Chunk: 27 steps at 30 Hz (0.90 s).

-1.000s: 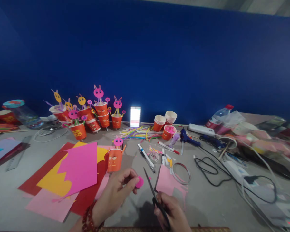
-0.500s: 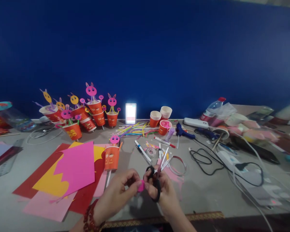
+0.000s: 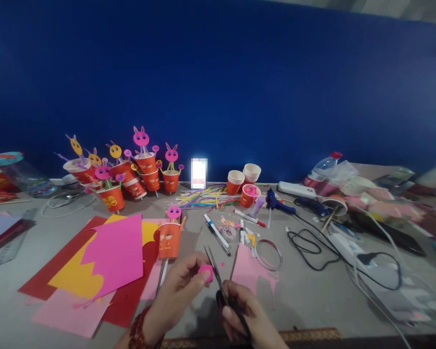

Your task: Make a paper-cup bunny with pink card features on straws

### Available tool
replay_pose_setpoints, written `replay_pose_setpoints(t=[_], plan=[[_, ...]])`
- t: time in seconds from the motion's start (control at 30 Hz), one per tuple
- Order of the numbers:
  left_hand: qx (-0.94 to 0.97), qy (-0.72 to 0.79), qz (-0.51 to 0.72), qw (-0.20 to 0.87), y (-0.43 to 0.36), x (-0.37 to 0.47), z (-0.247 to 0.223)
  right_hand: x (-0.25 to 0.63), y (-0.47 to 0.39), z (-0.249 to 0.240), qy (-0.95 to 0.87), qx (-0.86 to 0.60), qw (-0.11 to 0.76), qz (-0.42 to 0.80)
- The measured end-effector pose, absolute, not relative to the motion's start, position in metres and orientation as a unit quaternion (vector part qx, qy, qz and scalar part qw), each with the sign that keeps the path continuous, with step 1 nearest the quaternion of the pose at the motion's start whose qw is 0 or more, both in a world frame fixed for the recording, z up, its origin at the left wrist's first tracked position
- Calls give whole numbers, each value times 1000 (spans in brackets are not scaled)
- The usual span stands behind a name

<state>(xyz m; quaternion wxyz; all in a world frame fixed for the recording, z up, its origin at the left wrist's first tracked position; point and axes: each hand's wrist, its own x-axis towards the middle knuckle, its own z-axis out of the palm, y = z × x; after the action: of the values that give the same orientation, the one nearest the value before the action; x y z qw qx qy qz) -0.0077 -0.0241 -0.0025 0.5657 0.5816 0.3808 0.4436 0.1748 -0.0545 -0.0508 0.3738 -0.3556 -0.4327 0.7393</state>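
My left hand (image 3: 183, 286), with a red bead bracelet (image 3: 140, 329) at the wrist, pinches a small rounded piece of bright pink paper (image 3: 206, 273). In my right hand (image 3: 245, 310) are black-handled scissors (image 3: 218, 276), fingers through the loops and blades pointing up and away. The blades stand close to the right of the pink piece; whether they touch it I cannot tell. A tiny pink scrap (image 3: 223, 264) shows just beyond the blades. Left of my hands stands an orange paper cup (image 3: 169, 242) with a pink paper face (image 3: 174, 212) and a clear straw below.
Pink, yellow and red paper sheets (image 3: 119, 252) lie left. Decorated cups (image 3: 150, 179) stand along the blue wall. Behind my hands are markers (image 3: 216, 230), a tape ring (image 3: 269, 254), coloured sticks (image 3: 203, 196) and stacked cups (image 3: 236, 182). A glue gun (image 3: 279, 202) and cables (image 3: 312, 242) lie right.
The scissors have turned from lying back in my right hand to pointing forward beside the pink piece. My right hand has let go of that piece and moved lower. A pink scrap now shows.
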Motion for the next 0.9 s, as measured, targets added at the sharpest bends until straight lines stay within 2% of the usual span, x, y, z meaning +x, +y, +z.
replay_pose_setpoints(t=[0.27, 0.9], plan=[[561, 385, 419, 602, -21, -7, 4, 176, -54, -51, -456, -315, 375, 743], [569, 378, 405, 608, -19, -7, 2, 179, -53, -58, -462, -354, 365, 727]])
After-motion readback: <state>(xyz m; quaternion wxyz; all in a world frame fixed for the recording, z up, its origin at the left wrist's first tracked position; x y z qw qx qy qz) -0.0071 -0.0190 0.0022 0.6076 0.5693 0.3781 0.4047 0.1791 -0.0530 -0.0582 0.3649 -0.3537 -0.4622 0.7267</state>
